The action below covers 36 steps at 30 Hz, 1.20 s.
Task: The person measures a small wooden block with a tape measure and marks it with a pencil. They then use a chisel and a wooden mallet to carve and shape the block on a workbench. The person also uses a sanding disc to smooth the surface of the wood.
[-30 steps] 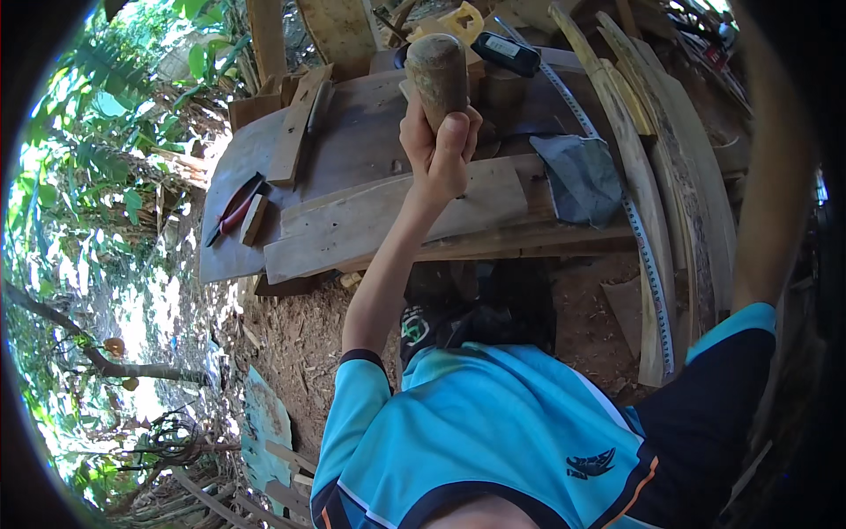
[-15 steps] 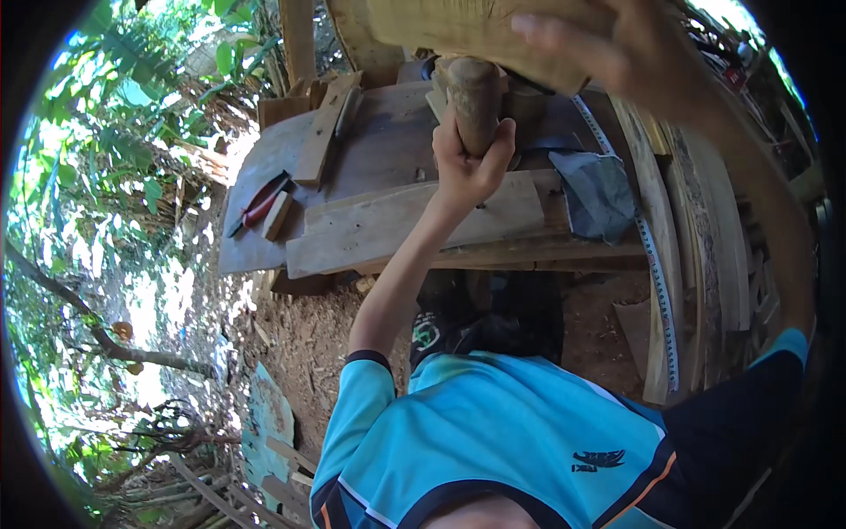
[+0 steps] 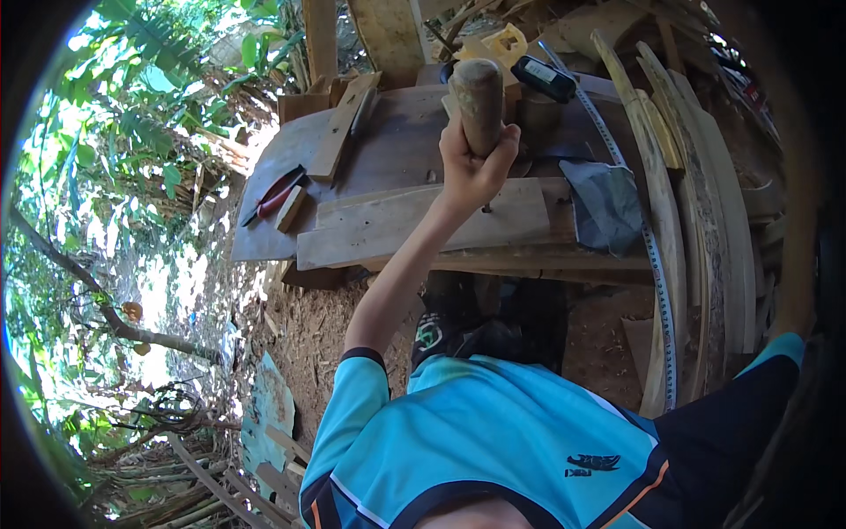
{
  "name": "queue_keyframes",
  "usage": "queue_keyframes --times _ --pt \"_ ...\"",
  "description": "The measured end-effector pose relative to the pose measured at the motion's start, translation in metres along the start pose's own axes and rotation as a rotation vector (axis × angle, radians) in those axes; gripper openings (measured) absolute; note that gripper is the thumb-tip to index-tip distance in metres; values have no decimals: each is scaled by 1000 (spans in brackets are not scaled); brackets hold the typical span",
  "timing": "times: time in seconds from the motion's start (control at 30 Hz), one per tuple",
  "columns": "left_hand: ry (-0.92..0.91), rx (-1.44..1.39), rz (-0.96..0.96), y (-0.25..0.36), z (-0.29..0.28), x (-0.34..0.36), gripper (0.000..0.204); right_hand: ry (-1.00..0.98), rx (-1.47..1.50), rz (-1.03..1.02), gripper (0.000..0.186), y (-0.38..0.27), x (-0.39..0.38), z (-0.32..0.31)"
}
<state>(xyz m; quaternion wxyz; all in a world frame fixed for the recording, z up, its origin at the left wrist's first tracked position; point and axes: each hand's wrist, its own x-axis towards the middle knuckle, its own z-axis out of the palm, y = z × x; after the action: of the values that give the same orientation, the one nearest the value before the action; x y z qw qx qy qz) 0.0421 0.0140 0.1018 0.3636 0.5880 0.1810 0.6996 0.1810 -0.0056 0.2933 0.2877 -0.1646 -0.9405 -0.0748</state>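
Observation:
My left hand (image 3: 476, 167) is closed round a thick, round wooden piece (image 3: 479, 106) above the middle of the workbench. Its blunt end points up toward me; its lower end is hidden. Only part of my right forearm (image 3: 791, 264) shows, dark and blurred at the right rim, and the hand itself is out of sight. Under my left wrist, a flat board (image 3: 388, 225) lies along the bench's near edge. A grey cloth-like piece (image 3: 604, 207) rests to the right of it.
Red-handled pliers (image 3: 275, 194) and a small wood block (image 3: 291, 210) lie on the bench (image 3: 264, 234) at left. A narrow plank (image 3: 344, 128) is behind them. Dark and yellow objects (image 3: 544, 79) sit at the back, beside a long measuring tape (image 3: 661, 291). Long planks (image 3: 705, 229) line the right side.
My right hand and the large wooden piece near it have gone from the top of the view. The back of the bench now shows. My left hand keeps its grip.

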Motion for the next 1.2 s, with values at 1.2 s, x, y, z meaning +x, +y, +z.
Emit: queue_keyframes --times 1.2 --pt "-133 212 17 4 8 2 22 1267 733 1426 36 -43 -147 219"
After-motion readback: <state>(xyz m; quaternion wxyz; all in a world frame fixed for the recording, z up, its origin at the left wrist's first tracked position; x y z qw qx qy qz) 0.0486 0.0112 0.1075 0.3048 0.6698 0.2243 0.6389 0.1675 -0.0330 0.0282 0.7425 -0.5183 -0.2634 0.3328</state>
